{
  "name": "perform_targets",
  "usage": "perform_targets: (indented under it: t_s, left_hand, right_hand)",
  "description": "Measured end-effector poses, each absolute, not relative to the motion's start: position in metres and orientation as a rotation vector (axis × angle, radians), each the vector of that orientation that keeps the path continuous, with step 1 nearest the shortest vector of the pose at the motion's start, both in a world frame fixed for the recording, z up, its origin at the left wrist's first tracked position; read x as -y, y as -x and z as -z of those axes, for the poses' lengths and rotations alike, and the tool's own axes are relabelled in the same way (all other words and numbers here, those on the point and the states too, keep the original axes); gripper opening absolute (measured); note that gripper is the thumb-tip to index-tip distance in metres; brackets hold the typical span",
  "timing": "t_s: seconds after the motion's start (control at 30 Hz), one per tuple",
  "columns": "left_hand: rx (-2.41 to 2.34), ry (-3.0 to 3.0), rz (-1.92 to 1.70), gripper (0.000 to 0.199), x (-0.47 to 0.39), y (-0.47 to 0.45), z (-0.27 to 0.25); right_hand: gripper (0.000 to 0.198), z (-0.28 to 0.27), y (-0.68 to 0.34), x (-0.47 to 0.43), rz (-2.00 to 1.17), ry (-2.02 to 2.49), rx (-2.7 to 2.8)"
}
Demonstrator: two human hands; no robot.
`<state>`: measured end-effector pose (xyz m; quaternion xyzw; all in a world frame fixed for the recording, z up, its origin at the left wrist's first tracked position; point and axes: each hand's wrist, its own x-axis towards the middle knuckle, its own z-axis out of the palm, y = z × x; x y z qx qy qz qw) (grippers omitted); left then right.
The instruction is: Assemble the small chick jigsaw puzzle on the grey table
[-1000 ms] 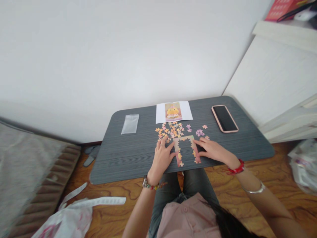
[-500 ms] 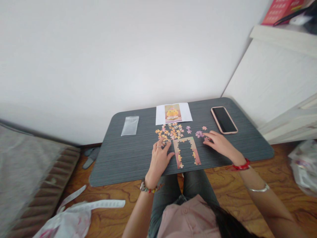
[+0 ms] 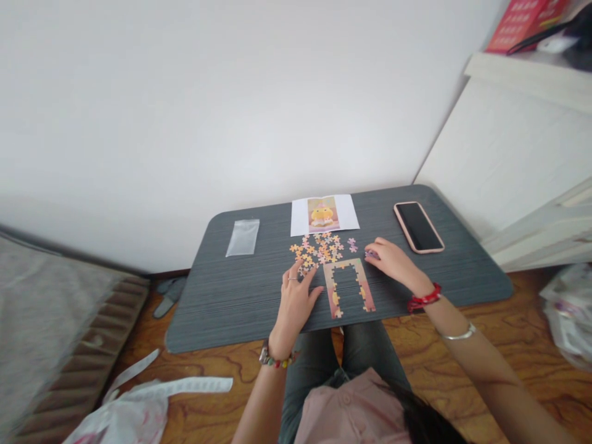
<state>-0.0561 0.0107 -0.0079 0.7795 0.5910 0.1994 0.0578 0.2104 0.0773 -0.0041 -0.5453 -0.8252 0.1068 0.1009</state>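
Note:
My left hand rests on the table with its fingers spread. Its fingertips touch the near edge of a heap of loose orange and yellow puzzle pieces. Beside its thumb lies a partly joined puzzle frame, made up of a top and two sides with a bare middle. My right hand is just right of the frame, its fingers and thumb bent in around some purple puzzle pieces, which they partly hide. Between the heap and this hand lie a few purple-pink pieces.
Behind the heap is a white sheet with a printed yellow character. A clear plastic bag lies at the left of the dark table. A phone in a pink case lies right. A white cabinet stands beside the table.
My right hand has moved left and covers the purple pieces, its fingers now drawn together around them. A pink piece that lay beyond it no longer shows. My left hand has barely moved.

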Motion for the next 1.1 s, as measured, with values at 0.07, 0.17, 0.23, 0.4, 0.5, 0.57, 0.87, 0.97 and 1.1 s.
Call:
perform_targets:
  t_s: [0.07,0.17,0.23,0.4,0.5,0.57,0.87,0.97,1.1]
  left_hand:
    - [-1.808,-2.356,-0.616,0.037,-0.01,0.057,0.008]
    - [-1.834,-2.348,-0.642,0.036,-0.008,0.059,0.008]
    - [-1.838,-2.347,-0.652,0.037,-0.007,0.062,0.008]
    - [-1.872,-2.329,-0.657,0.034,-0.007,0.067,0.012]
    - [-1.868,-2.326,-0.65,0.034,-0.008,0.066,0.013]
    - [-1.851,-2.33,-0.653,0.034,-0.008,0.063,0.012]
    - [-1.815,-2.351,-0.675,0.031,-0.009,0.054,0.009]
    - [-1.82,-2.348,-0.684,0.031,-0.009,0.053,0.009]
    - [-1.806,-2.357,-0.678,0.032,-0.008,0.053,0.011]
  right_hand:
    - [0.017,0.002,-0.199,-0.086,-0.295,1.673,2.463]
    - [0.018,0.005,-0.187,-0.098,-0.255,1.751,2.465]
    - [0.016,0.008,-0.184,-0.103,-0.24,1.758,2.468]
    - [0.016,0.012,-0.187,-0.103,-0.271,1.693,2.499]
    - [0.016,0.011,-0.192,-0.1,-0.286,1.674,2.508]
    - [0.015,0.01,-0.195,-0.099,-0.278,1.671,2.503]
    - [0.019,0.01,-0.199,-0.093,-0.214,1.633,2.509]
    - [0.016,0.012,-0.197,-0.095,-0.254,1.63,2.496]
    - [0.012,0.012,-0.203,-0.1,-0.372,1.555,2.454]
